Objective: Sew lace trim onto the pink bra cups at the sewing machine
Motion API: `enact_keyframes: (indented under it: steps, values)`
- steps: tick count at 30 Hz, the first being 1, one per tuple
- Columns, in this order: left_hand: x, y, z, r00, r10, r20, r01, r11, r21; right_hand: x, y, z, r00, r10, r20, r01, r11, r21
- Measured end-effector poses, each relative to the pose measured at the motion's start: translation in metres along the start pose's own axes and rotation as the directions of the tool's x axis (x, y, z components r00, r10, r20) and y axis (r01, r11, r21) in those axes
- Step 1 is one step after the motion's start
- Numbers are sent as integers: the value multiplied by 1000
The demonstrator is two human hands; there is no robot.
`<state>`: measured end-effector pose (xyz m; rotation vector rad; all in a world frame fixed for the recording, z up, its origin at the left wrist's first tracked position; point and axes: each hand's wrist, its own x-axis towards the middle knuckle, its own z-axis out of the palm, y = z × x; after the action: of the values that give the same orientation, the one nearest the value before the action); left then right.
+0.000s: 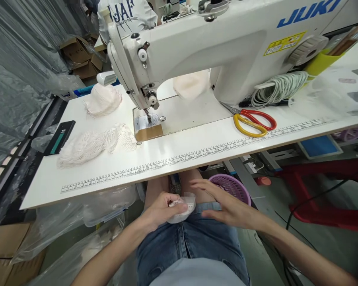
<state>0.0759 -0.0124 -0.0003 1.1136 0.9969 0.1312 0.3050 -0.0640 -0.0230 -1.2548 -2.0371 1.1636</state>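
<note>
Above my lap, my left hand [162, 208] is closed around a whitish, partly see-through rounded bundle [191, 201] with a dotted surface; its exact kind I cannot make out. The thumb lies across the top of it. Just to the right, my right hand [219, 202] is open, fingers apart, holding nothing and not touching the bundle. A white sewing machine [185, 47] stands on the table beyond both hands. Left of its needle lie white lace strips [83, 149] and a pale fabric cup [103, 99]. Another pale fabric piece [191, 84] lies under the machine arm.
Scissors [253, 122] with red and yellow handles lie by the machine base, near a coiled cord [280, 89]. The white table [179, 145] has a printed ruler along its front edge. Below are a purple basket [231, 186] and a red stool [328, 190]. A person [128, 16] is behind the machine.
</note>
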Motion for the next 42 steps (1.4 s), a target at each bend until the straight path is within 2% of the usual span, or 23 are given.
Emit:
enact_keyframes:
  steps: [2, 4, 6, 9, 12, 16, 22, 26, 28, 33, 38, 42]
  values:
    - [-4, 3, -1, 998, 53, -38, -49, 994, 94, 21, -12, 5, 992, -7, 123, -23, 969, 246]
    - [-8, 2, -5, 991, 95, -94, -78, 981, 178, 36, -15, 10, 974, 28, 227, -119, 909, 400]
    - [-10, -2, -8, 986, 115, -121, -88, 974, 208, 43, -13, 14, 952, 71, 297, -217, 842, 493]
    - [-10, -9, -12, 988, 126, -85, -115, 985, 128, 44, -12, 17, 936, 116, 333, -297, 767, 569]
    - [-9, -11, -11, 994, 105, -40, -104, 994, 22, 42, -15, 16, 925, 143, 352, -343, 715, 610]
    - [-10, -8, -11, 998, 38, -41, -39, 999, -18, 41, -16, 15, 922, 130, 364, -352, 672, 651]
    - [-12, -11, -14, 994, 95, -46, -98, 992, -75, 44, -13, 22, 911, 109, 398, -378, 609, 698]
    - [-11, -13, -15, 1000, -12, -10, 10, 979, -203, 42, -9, 26, 899, 121, 420, -415, 539, 733]
    - [-12, -14, -16, 1000, -29, -12, 26, 980, -196, 40, -8, 27, 898, 123, 423, -421, 521, 742]
    - [-13, -14, -17, 999, 36, -12, -37, 982, -185, 39, -7, 31, 896, 111, 431, -426, 495, 757]
    - [-13, -9, -11, 997, -81, -17, 78, 987, -142, 39, -9, 33, 897, 107, 428, -423, 484, 766]
    - [-11, -7, -10, 999, -41, -35, 38, 995, -94, 38, -10, 31, 891, 94, 444, -433, 470, 769]
